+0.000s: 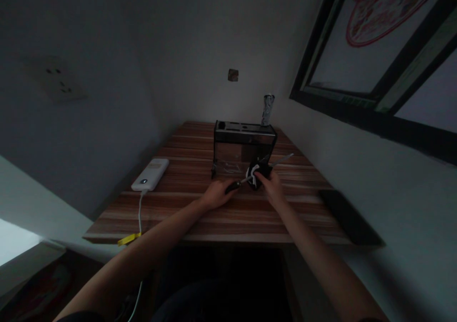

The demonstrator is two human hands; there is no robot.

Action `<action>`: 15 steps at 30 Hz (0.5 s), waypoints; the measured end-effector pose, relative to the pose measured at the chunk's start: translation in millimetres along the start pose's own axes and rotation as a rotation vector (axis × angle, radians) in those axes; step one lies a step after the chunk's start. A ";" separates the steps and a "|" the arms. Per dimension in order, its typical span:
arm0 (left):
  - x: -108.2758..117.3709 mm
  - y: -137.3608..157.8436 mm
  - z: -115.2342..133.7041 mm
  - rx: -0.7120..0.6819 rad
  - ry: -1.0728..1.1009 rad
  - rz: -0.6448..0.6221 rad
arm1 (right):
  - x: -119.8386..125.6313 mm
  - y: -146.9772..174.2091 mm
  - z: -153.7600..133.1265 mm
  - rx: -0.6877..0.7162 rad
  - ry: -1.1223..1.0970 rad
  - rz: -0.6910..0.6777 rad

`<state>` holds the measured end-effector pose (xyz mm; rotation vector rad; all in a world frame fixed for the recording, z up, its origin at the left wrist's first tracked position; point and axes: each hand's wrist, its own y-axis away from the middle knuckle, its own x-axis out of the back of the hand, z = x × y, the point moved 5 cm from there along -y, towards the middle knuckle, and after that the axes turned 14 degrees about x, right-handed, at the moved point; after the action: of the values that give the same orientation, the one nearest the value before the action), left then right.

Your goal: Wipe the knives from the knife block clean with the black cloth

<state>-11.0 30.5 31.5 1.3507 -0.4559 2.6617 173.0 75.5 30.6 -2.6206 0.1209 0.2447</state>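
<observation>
My left hand [217,193] is closed around the dark handle of a knife [283,160], near the front of the knife rack. Its long, thin metal blade points right and slightly away from me. A black cloth with white parts [254,173] wraps around the middle of the blade, and the bright tip sticks out beyond it. My right hand [272,183] pinches this cloth against the blade. Just behind both hands stands the knife rack [228,134], a black-edged box with slots in its top and a see-through front. Dim light hides the finer details.
A patterned silvery handle [267,109] rises from the rack's right end. On the wood-grain table [193,227], a white power bank [150,174] with a cable [140,215] lies left. A dark flat object [342,215] lies at the right edge. Walls stand close on both sides.
</observation>
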 end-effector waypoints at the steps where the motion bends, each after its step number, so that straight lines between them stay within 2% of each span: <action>1: -0.6 -0.2 -0.4 -0.007 -0.003 -0.001 | -3.9 3.0 2.5 -0.018 0.023 -0.042; 6: -2.4 -1.1 -2.2 -0.023 -0.030 -0.004 | -17.8 13.6 11.0 -0.057 0.136 -0.139; 15: -2.8 -1.5 -3.4 -0.054 -0.072 -0.003 | -25.8 18.1 16.4 -0.030 0.158 -0.230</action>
<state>-11.6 33.0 27.7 1.4343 -0.5301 2.5856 142.9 68.8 13.0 -2.6521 -0.1316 -0.0402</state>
